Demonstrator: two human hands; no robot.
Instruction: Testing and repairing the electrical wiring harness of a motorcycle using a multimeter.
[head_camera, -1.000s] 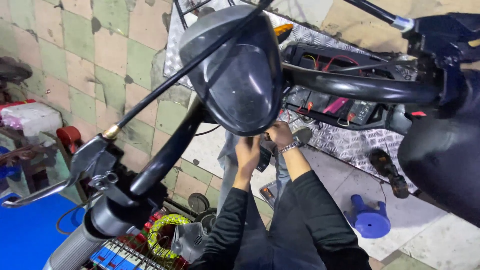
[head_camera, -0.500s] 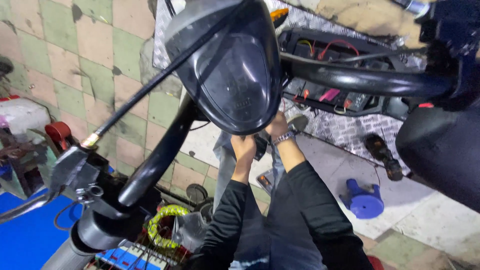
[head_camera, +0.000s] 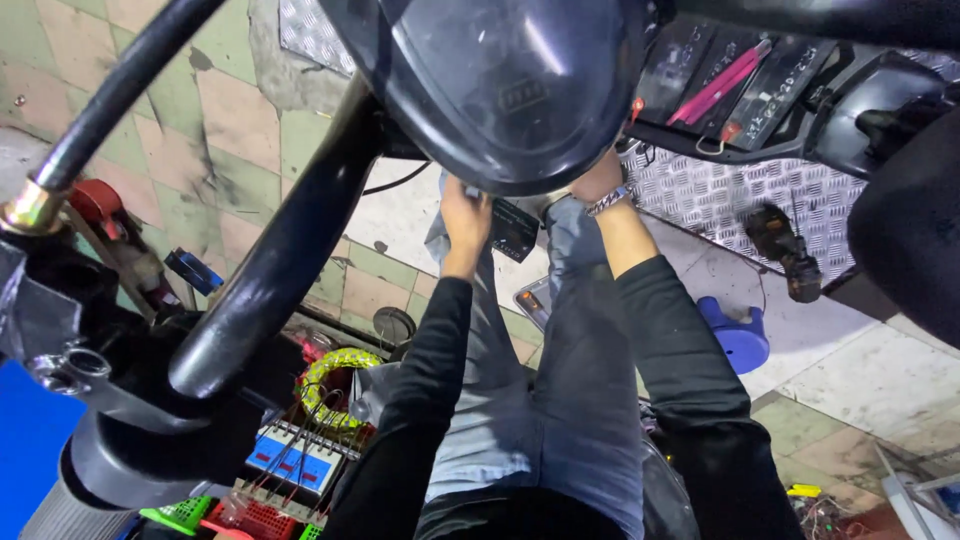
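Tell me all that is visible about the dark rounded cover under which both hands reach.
The dark cover is a rounded, glossy shell that looks like plastic, with light reflections and a small embossed mark. It hangs at the top of the view, joined to the black handlebar. The left hand and the right hand reach up beneath its lower edge; the right hand is partly hidden by it.

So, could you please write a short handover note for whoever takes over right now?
Left hand reaches up under the dark headlight housing, beside a small black module.
Right hand, bracelet on its wrist, is pressed under the housing's edge; its fingers are hidden.
The module sits between both hands, below the housing.
Done: cannot tell.
Left: the module looks not yet seated.
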